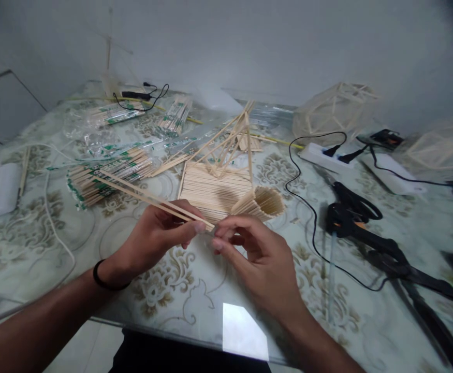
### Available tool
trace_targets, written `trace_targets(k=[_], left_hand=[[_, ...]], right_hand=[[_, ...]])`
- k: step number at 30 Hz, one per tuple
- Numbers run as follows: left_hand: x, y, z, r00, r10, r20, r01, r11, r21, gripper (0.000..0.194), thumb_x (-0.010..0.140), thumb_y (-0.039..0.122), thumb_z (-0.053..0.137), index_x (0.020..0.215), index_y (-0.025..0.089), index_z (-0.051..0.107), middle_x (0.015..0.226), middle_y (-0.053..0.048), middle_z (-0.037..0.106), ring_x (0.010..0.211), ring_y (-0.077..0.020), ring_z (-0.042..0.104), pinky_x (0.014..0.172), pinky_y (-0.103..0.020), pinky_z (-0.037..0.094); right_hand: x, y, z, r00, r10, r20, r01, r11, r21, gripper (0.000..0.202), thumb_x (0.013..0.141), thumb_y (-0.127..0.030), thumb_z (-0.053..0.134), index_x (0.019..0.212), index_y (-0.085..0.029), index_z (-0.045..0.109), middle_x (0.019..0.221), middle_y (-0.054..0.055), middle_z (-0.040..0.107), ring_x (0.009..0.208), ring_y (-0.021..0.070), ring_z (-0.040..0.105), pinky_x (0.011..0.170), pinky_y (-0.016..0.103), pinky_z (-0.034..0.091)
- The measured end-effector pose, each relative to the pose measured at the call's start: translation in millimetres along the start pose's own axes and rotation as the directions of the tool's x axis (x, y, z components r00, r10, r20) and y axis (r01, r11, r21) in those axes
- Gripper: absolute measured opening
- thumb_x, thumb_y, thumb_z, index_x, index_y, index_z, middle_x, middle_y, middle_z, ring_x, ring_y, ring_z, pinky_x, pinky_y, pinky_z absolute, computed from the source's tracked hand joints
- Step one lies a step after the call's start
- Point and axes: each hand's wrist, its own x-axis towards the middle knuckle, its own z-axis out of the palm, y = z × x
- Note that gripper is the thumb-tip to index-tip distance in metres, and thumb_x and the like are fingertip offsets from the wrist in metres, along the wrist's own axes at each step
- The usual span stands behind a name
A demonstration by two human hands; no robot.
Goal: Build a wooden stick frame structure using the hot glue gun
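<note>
My left hand [164, 228] grips a pair of thin wooden chopsticks [144, 196] between thumb and fingers; they slant up to the left. At their near ends, the fingers of my right hand [249, 248] are pinched together against the tips. Just beyond both hands lies a flat panel of wooden sticks [214, 186] joined side by side. A hollow tube of sticks [263, 202] rests at the panel's right corner. Over the panel's far side rises an open frame of slanted sticks [248, 134], meeting at a peak.
Plastic-wrapped chopstick bundles [110, 173] lie at left, with more packs [175, 115] behind. At right are black-handled scissors [356, 202], a black glue gun or similar tool [385, 254], a white power strip [327, 155] and a looping black cable [315, 228]. A wrapped stick-built shape [335, 111] stands near the wall.
</note>
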Motion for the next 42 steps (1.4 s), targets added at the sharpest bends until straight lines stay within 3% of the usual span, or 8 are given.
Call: trace_targets(k=[8,11,15,19,24,31,37,42], left_hand=[[-2,-2,-3.9,1.0,-0.019,0.014,0.019,0.999,-0.027,0.02,0.088,0.031,0.084,0.074,0.019,0.077,0.068,0.002,0.062,0.058,-0.0097,0.055,0.055,-0.023,0.045],[-2,-4,-4.2,1.0,-0.024,0.019,0.025,0.998,-0.056,0.016,0.088,0.03,0.084,0.077,0.019,0.079,0.067,0.002,0.062,0.058,-0.0089,0.055,0.055,-0.022,0.044],[-2,-4,-0.5,0.997,-0.042,0.07,0.048,0.994,-0.096,0.013,0.087,0.031,0.085,0.081,0.02,0.081,0.067,0.003,0.063,0.057,-0.0079,0.053,0.055,-0.021,0.045],[-4,-4,2.2,0.99,-0.099,0.102,0.106,0.992,-0.062,0.019,0.087,0.033,0.085,0.078,0.018,0.079,0.068,0.001,0.066,0.058,-0.0087,0.054,0.054,-0.021,0.045],[-5,-3,0.0,0.994,-0.091,0.056,0.093,0.995,-0.023,0.022,0.085,0.035,0.087,0.078,0.016,0.077,0.063,0.002,0.063,0.054,-0.0082,0.052,0.051,-0.02,0.042],[2,-3,-0.6,0.998,-0.037,-0.051,0.04,0.998,0.049,0.018,0.085,0.027,0.083,0.072,0.016,0.076,0.062,0.003,0.063,0.052,-0.0066,0.053,0.049,-0.018,0.043],[3,-9,-2.6,0.995,-0.032,-0.094,0.033,0.999,0.015,0.012,0.088,0.023,0.082,0.078,0.017,0.078,0.066,0.004,0.065,0.052,-0.0047,0.054,0.049,-0.015,0.043],[0,-8,-4.8,0.997,-0.036,-0.063,0.035,0.999,-0.019,0.011,0.088,0.026,0.084,0.08,0.02,0.081,0.07,0.004,0.067,0.056,-0.0038,0.055,0.053,-0.015,0.045]], right_hand=[[-1,-6,-5,0.997,0.0,0.072,-0.003,0.999,0.032,0.016,0.099,-0.027,0.071,0.085,-0.024,0.064,0.079,-0.002,0.066,0.067,0.0118,0.066,0.065,0.027,0.056],[0,-4,-4,0.998,-0.002,0.066,0.001,1.0,0.015,0.007,0.096,-0.027,0.077,0.102,-0.027,0.073,0.086,-0.002,0.071,0.071,0.0122,0.067,0.07,0.027,0.059],[1,-2,-2,0.993,-0.104,0.054,0.109,0.991,-0.082,0.033,0.089,-0.026,0.085,0.121,-0.03,0.075,0.09,-0.002,0.073,0.074,0.0136,0.068,0.073,0.029,0.06],[0,-5,-1,0.971,-0.233,0.061,0.241,0.941,-0.237,0.005,0.096,-0.022,0.078,0.098,-0.026,0.076,0.079,-0.002,0.074,0.069,0.0141,0.069,0.067,0.029,0.057],[1,-7,-3,0.937,-0.342,0.069,0.349,0.914,-0.206,0.017,0.097,-0.01,0.072,0.088,-0.025,0.075,0.081,-0.002,0.079,0.072,0.0135,0.072,0.067,0.027,0.058],[2,-7,-10,0.988,-0.144,-0.064,0.142,0.99,-0.024,0.015,0.097,-0.015,0.074,0.093,-0.028,0.081,0.074,-0.006,0.074,0.062,0.0093,0.067,0.06,0.024,0.055],[2,-9,-8,0.988,-0.105,-0.117,0.09,0.987,-0.13,0.021,0.1,-0.015,0.069,0.104,-0.03,0.083,0.078,-0.006,0.081,0.078,0.0116,0.077,0.079,0.026,0.059],[1,-5,-6,0.989,-0.032,-0.147,0.004,0.983,-0.182,0.015,0.088,-0.026,0.085,0.076,-0.024,0.076,0.072,-0.004,0.079,0.066,0.0142,0.074,0.066,0.027,0.057]])
